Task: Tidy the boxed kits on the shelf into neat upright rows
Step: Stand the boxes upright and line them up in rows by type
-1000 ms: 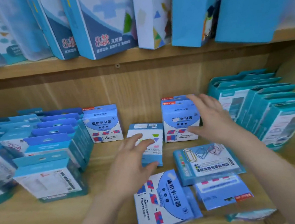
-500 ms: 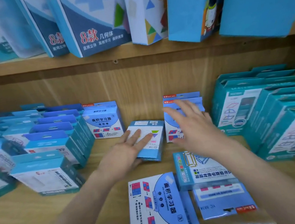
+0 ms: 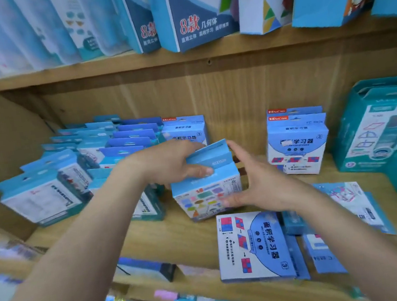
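The kit with coloured shapes stands upright at the centre of the frame on the shelf, just right of the left rows. The left hand has its grip pinched on the tab, thumb in front and fingers curled over behind. The right hand is spread, with its fingers flat along the kit's right side and its thumb on the lower front. To do this well, I judge the base should stay flat on the shelf and the kit be slid, not hauled by the thin tab, which may bend. The right palm should square the face to the shelf edge and set the kit tight against a neighbour, perhaps in the gap left of the standing pair, so it cannot tip. The flat kit at lower centre lies close in front, and the right wrist could knock it. Half a second ago the kit leaned back under a flat left hand while the right hand hovered spread before the standing pair. Now the kit is up with both hands on it.
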Tool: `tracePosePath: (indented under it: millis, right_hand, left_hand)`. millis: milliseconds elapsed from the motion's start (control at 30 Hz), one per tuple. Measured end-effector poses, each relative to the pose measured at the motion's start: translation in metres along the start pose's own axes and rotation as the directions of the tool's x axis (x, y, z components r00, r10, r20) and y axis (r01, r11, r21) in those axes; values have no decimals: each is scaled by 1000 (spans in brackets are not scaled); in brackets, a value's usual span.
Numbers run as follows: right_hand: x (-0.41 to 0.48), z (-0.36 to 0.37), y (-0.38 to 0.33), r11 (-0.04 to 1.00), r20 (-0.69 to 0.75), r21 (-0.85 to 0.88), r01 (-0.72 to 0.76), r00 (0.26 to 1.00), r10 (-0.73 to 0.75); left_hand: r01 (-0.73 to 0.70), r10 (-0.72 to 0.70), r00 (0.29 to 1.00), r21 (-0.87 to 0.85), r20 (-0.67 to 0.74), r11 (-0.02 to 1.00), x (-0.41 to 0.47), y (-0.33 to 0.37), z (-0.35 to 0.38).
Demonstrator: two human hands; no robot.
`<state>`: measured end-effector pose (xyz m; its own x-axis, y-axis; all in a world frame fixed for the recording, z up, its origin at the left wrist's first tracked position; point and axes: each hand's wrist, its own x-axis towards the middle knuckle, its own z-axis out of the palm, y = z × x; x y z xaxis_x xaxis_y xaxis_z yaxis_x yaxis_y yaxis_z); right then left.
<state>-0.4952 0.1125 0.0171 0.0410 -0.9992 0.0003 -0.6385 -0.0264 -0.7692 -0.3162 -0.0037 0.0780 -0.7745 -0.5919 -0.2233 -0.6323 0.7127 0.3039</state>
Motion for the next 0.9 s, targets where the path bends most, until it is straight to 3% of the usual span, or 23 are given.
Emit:
tracePosePath:
  millis: [100,300,400,600,733,900]
  right_hand:
    - [9,27,-3,1000,-102,3,-4,995,5]
    - [12,42,0,997,-174,79,2,985,12]
    - [14,38,-3,992,-210,130,5,977,23]
    - [-3,-9,-8,998,-297,50,47,954,-31]
    - [-14,-44,3,938,-441,332,102,896,58]
    - [-7,-40,14,737,-407,668,101,879,249]
  left_hand:
    - [31,-33,999,-46,-38,998,-4,-11,13]
    - [81,-154,936,-232,-316,969,-25,-31,32]
    - [66,-164,897,-243,-410,968,-37,-39,40]
    - [9,-103,839,-175,-535,985,-51,-32,61]
    - [66,-154,823,-179,-547,982,-54,-30,63]
    - [166,-200,797,-111,-570,980,-51,-27,64]
